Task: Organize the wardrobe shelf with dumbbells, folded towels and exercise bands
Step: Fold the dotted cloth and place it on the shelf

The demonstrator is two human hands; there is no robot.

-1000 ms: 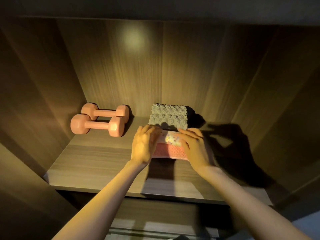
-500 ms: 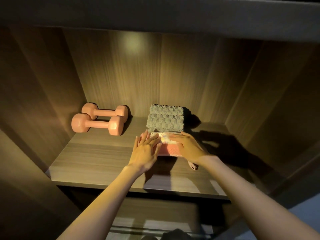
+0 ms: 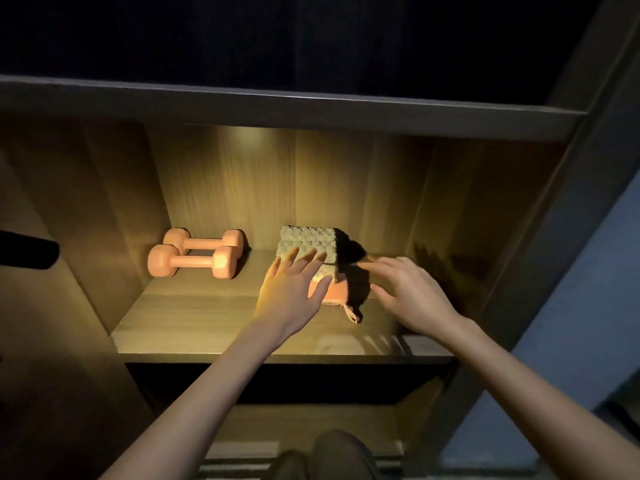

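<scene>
Two orange dumbbells (image 3: 191, 261) lie side by side at the back left of the wooden shelf (image 3: 194, 320). A folded grey-green towel (image 3: 309, 244) stands against the back wall at the middle. In front of it lies a folded pink towel (image 3: 337, 293) with a pale patterned top and a small loop hanging at its front right corner. My left hand (image 3: 290, 296) hovers flat with fingers spread over the pink towel's left edge. My right hand (image 3: 412, 296) is lifted off to the towel's right, fingers apart, holding nothing.
The shelf is boxed in by wooden side walls and a board above (image 3: 311, 109). A lower shelf (image 3: 311, 424) shows beneath, with a dark rounded shape (image 3: 341, 455) at the bottom edge. A dark bar (image 3: 24, 249) pokes in at the left.
Both hands have come off the pink towel and drawn back, fingers spreading. The towel stays in front of the grey-green one. The view has pulled back and tilted up.
</scene>
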